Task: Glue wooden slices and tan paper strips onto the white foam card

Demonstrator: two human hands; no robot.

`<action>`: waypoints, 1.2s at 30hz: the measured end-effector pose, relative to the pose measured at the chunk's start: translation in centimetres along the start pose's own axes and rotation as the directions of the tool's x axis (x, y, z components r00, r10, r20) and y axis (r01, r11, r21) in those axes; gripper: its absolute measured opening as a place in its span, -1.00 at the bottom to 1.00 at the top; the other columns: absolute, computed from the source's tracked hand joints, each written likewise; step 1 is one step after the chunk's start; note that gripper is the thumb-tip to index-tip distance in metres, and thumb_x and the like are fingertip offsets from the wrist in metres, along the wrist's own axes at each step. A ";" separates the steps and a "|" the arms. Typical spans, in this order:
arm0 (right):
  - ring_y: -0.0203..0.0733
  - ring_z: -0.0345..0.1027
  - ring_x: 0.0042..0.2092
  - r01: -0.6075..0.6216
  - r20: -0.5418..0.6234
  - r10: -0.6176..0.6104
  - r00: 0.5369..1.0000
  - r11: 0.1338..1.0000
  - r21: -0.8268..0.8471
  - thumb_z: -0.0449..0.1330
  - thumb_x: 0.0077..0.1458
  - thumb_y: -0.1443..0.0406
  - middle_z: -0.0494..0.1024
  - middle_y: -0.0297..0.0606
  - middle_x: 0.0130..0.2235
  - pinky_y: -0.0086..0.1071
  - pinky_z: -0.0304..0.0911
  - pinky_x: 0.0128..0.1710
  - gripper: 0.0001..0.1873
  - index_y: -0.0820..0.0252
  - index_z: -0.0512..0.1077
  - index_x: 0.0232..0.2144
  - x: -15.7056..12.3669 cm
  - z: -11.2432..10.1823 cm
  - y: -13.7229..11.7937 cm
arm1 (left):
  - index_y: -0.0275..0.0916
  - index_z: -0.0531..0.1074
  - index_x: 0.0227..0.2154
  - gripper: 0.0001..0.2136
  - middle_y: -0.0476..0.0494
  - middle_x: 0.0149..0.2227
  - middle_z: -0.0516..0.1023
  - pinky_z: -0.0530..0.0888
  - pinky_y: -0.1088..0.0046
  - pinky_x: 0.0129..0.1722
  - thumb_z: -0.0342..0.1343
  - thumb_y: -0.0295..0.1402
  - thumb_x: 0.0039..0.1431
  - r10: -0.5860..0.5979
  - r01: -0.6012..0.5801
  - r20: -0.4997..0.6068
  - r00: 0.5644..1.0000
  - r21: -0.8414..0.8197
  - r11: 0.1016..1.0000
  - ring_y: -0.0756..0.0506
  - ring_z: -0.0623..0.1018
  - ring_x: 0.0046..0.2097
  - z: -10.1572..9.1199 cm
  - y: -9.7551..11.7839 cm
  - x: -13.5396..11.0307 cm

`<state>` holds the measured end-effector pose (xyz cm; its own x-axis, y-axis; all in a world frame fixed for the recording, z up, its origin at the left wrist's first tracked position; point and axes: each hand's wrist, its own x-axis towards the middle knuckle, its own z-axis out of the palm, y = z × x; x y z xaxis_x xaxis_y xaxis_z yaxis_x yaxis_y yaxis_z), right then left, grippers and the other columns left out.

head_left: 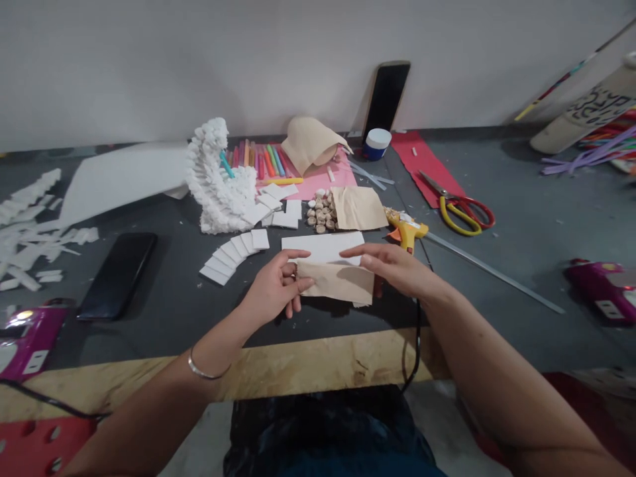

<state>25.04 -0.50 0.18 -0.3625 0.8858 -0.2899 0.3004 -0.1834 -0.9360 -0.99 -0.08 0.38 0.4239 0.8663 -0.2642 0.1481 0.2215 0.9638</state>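
Note:
A beige cloth-like strip point(338, 281) is held up just over the table's front part, with a bit of white showing under its lower right corner. My left hand point(281, 281) grips its left end, thumb on the front and fingers behind. At the strip's upper right corner, my right hand point(397, 268) has its thumb on the front, other fingers partly hidden behind the right edge, and index finger stretched leftward. Just behind the strip is a white foam-board rectangle point(322, 245), near both index fingertips. Whether the strip is fixed to the board I cannot tell.
White square tiles point(231, 255) fan out at left near a black phone point(119, 275). Behind are a white textured curved model point(213, 179), small round brown pieces point(322, 213) and beige cloth point(360, 207). A yellow glue gun point(410, 230), metal ruler point(497, 271) and scissors point(460, 205) lie right.

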 end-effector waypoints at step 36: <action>-0.08 0.37 -0.30 -0.439 -0.667 -0.161 0.727 0.638 -0.633 0.20 0.09 0.20 0.51 0.00 -0.32 -0.25 0.10 -0.31 -0.79 0.23 0.49 -0.30 -3.4 -15.2 1.6 | -0.31 0.44 -0.22 -0.73 -0.19 -0.33 0.64 0.56 0.49 -0.30 0.33 -0.39 0.01 -0.113 0.156 0.108 0.988 -0.711 0.686 -0.05 0.63 -0.34 3.1 -0.4 3.9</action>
<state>40.13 2.66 2.68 0.2765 0.9582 0.0728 0.9090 -0.2363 -0.3433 3.41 1.79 -1.11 0.4982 0.7823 -0.3739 -0.4671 0.6055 0.6443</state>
